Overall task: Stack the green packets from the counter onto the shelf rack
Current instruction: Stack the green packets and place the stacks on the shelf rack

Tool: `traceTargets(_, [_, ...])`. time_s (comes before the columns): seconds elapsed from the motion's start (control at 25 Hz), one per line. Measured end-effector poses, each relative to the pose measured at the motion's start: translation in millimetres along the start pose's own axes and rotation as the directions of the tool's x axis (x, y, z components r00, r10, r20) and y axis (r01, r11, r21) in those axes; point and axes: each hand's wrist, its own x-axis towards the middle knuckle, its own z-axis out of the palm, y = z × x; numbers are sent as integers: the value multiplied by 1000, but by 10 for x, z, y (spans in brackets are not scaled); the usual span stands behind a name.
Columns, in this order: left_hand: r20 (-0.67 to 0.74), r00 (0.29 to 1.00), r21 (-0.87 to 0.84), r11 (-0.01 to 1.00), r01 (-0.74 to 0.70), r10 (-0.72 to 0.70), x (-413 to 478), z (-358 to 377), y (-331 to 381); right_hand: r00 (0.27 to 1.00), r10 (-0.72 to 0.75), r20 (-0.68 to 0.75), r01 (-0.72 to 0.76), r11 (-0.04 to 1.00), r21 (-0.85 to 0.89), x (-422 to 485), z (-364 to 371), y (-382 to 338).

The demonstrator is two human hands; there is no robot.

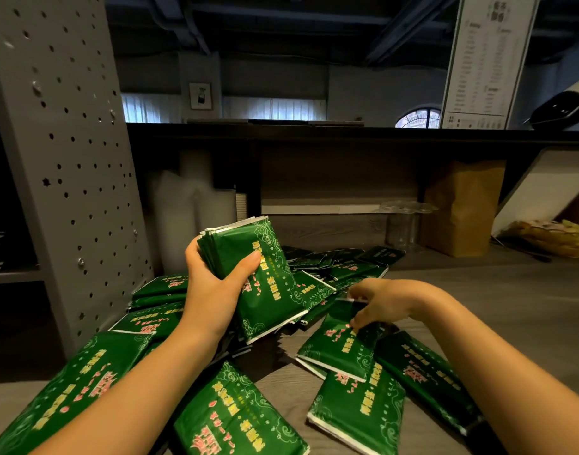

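Packets [235, 418] of glossy green foil, flat and rectangular with white sealed edges and gold and pink print, lie heaped on the near left part of the counter [498, 303], a grey wood-grain top. At its far edge stands a brown paper bag [462, 208], folded and creased; I cannot see what is in it. Beside the bag are clear plastic cups [401, 224]. A woven basket [560, 239] at the right edge holds something yellowish, too blurred to name. The shelf rack [71, 159], grey perforated metal, rises at the counter's left edge.

My left hand [212, 290] is raised above the heap, palm turned toward me, fingers and thumb wrapped round a bundle [265, 290] of several packets held upright and tilted. My right hand [380, 305] reaches low over the middle of the counter, wrist bent, and its curled fingertips and thumb pinch the upper end of a single packet [334, 349] that lies among the others.
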Motion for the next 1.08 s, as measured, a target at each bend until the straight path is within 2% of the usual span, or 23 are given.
traceTargets(0.08, [-1, 1000, 4, 1000, 0, 0, -8, 2, 9, 1000, 7, -28, -4, 994, 112, 0, -14, 16])
traceTargets(0.2, [1, 1000, 6, 1000, 9, -9, -14, 3, 18, 987, 9, -161, 14, 990, 140, 33, -63, 98])
traceTargets(0.28, [5, 1000, 4, 1000, 13, -13, -23, 11, 29, 951, -21, -308, 110, 956, 273, 60, -99, 143])
traceTargets(0.36, [8, 1000, 4, 1000, 18, -18, -30, 18, 38, 885, -42, -464, 256, 876, 409, 73, -129, 155])
traceTargets(0.44, [12, 1000, 10, 1000, 25, -26, -33, 23, 43, 803, -31, -595, 403, 764, 504, 78, -143, 146])
traceTargets(0.52, [18, 999, 9, 999, 35, -35, -41, 33, 48, 738, 10, -675, 541, 588, 601, 60, -149, 101])
traceTargets(0.6, [24, 998, 6, 998, 57, -57, -53, 46, 56, 733, 41, -679, 635, 315, 705, 8, -150, 16])
traceTargets(0.64, [32, 997, 3, 997, 72, -72, -58, 55, 62, 745, 29, -666, 646, 217, 732, -30, -146, -36])
traceTargets(0.68, [47, 995, -1, 996, 88, -88, -66, 63, 67, 755, 0, -656, 645, 179, 742, -74, -136, -94])
traceTargets(0.84, [114, 981, 13, 988, 155, -155, -107, 95, 54, 740, -164, -652, 671, 227, 706, -154, 27, -368])
traceTargets(1.0, [116, 976, 4, 982, 188, -187, -133, 111, -2, 635, -157, -757, 758, 317, 570, -92, 348, -589])
traceTargets(1.08, [114, 977, -16, 983, 181, -178, -174, 149, 1, 614, -153, -774, 779, 271, 565, -96, 455, -670])
